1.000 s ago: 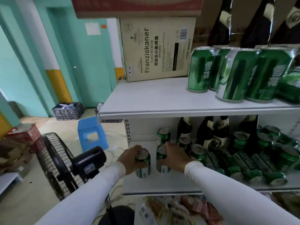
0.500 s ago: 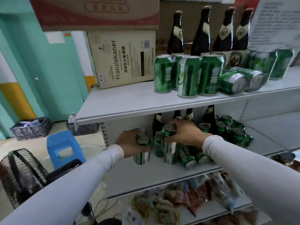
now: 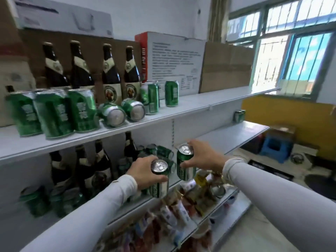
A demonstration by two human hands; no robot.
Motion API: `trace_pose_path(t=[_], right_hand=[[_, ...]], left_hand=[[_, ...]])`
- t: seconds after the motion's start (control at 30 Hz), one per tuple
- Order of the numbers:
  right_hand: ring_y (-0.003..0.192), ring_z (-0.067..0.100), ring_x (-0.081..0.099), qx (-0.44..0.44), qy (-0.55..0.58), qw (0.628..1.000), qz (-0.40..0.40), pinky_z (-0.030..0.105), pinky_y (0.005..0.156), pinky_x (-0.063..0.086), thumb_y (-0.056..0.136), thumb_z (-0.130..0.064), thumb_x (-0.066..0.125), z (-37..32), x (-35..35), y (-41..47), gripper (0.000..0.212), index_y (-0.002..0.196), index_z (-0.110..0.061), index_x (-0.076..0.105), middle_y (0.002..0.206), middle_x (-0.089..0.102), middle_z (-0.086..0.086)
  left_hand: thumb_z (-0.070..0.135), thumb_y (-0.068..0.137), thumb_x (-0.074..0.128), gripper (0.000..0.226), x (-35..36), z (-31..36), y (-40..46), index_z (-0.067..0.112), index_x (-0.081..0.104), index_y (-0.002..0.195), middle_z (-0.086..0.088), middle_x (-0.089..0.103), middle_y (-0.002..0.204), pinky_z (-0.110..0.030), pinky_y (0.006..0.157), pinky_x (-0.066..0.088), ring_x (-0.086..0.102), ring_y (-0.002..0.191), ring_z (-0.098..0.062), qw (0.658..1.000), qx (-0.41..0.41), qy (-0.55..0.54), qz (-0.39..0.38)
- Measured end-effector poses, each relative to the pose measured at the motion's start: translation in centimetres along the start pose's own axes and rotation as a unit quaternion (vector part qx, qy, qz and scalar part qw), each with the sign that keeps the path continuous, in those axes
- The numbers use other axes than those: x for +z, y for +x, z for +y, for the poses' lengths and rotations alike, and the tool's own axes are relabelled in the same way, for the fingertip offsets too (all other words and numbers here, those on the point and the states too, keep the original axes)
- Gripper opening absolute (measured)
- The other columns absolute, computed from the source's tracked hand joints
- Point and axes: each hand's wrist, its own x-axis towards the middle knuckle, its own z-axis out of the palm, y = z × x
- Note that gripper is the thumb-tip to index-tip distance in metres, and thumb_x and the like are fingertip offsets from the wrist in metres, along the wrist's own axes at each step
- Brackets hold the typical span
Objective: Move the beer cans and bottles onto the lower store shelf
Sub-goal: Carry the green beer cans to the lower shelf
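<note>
Both arms reached forward, the left hand (image 3: 143, 172) gripping one green can (image 3: 159, 180), the right hand (image 3: 203, 157) another can (image 3: 185, 163), labels too blurred to read.

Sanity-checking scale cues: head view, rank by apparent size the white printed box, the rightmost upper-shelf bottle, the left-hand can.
1. white printed box
2. rightmost upper-shelf bottle
3. left-hand can, though it is nearer the camera, so only apparent.

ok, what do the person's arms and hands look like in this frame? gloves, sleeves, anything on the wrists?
Both arms are covered by long, close-fitting sleeves in a pale grey-white fabric, plain with no visible print. The left sleeve and right sleeve each end at the wrist in a simple cuff. The left hand and right hand are bare: no gloves, and no rings, watch or bands show.
</note>
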Motion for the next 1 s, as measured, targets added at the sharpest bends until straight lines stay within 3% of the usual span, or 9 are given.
trace_pose_path(t=[0.2,0.5,0.7,0.83,1.0], right_hand=[[0.090,0.020,0.060,0.114,-0.039,0.992,0.032,0.039,0.082,0.053,0.062,-0.058,0.080,15.8,-6.2,-3.2,0.063,0.108,-0.023,0.056,0.101,0.064,-0.002],[0.099,0.017,0.060,0.246,-0.064,0.964,0.079,0.037,0.085,0.052,0.065,-0.061,0.079,35.3,-13.2,-3.1,0.073,0.121,-0.024,0.052,0.113,0.063,-0.005],[0.097,0.016,0.061,0.323,-0.067,0.933,0.144,0.034,0.083,0.053,0.064,-0.060,0.079,45.8,-19.3,-0.7,0.075,0.124,-0.025,0.051,0.114,0.065,-0.005],[0.097,0.018,0.061,0.346,-0.074,0.922,0.155,0.035,0.084,0.053,0.064,-0.059,0.080,52.4,-21.6,0.6,0.075,0.124,-0.023,0.052,0.115,0.067,-0.002],[0.102,0.016,0.061,0.353,-0.045,0.923,0.148,0.036,0.087,0.054,0.062,-0.061,0.080,62.8,-22.4,4.2,0.082,0.128,-0.023,0.051,0.116,0.065,-0.005]], left_hand=[[0.060,0.053,0.075,0.059,10.9,11.7,9.3,0.028,0.062,0.101,0.010,0.069,0.091,-0.029,0.079,0.054,0.064,0.084,-0.010,0.991,0.084,-0.023,-0.106],[0.051,0.057,0.080,0.056,25.1,26.0,24.9,0.027,0.062,0.105,0.011,0.067,0.091,-0.024,0.078,0.052,0.064,0.083,-0.009,0.957,0.225,-0.069,-0.173],[0.064,0.052,0.069,0.058,32.4,35.0,36.7,0.030,0.059,0.098,0.014,0.066,0.089,-0.032,0.077,0.053,0.061,0.081,-0.010,0.931,0.303,-0.075,-0.190],[0.058,0.059,0.075,0.065,37.0,40.3,42.3,0.025,0.059,0.113,0.008,0.066,0.104,-0.029,0.085,0.050,0.061,0.093,-0.014,0.917,0.334,-0.073,-0.206],[0.055,0.059,0.078,0.059,44.5,44.6,49.9,0.023,0.060,0.106,0.005,0.066,0.099,-0.025,0.075,0.046,0.059,0.087,-0.013,0.919,0.325,-0.073,-0.212]])
